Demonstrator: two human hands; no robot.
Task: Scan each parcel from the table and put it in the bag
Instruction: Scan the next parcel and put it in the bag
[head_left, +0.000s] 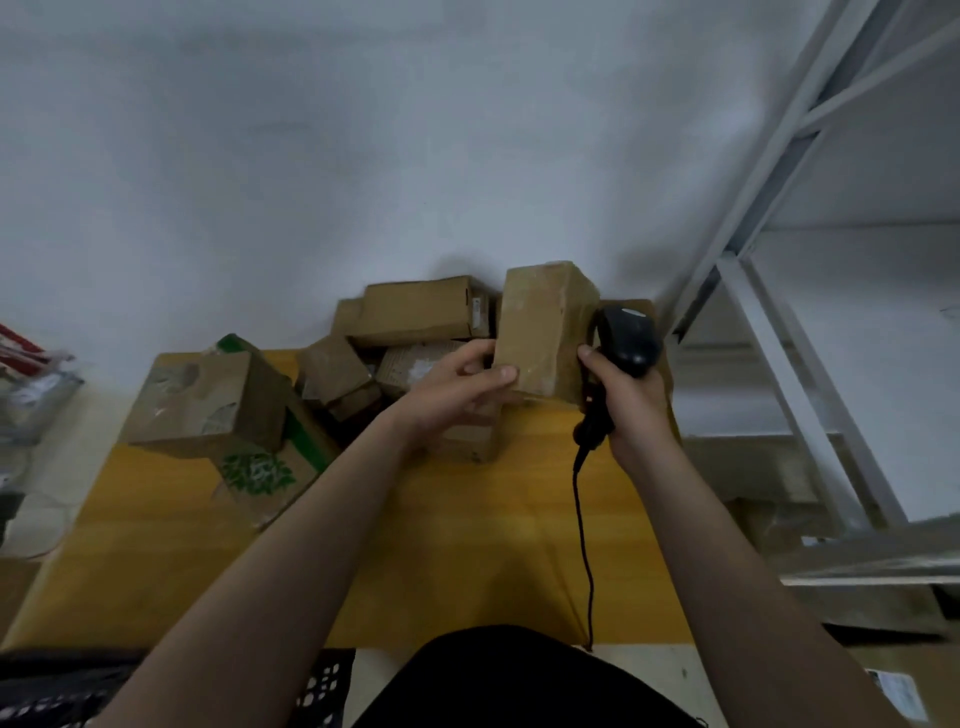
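A brown parcel (543, 332), a taped cardboard box, stands upright in the air above the far right part of the yellow table (467, 545). The left hand (457, 387) grips its lower left edge. A black corded scanner (626, 338), held in the right hand (631, 410), has its head just beside the parcel's right face. Its cable (582, 519) hangs down across the table to the near edge.

More cardboard parcels crowd the table's far side:
- a long box (421, 312) at the back
- a small tilted box (332, 371) in front of it
- a large box (202, 405) at the far left, resting on a leaf-printed box (270, 467)
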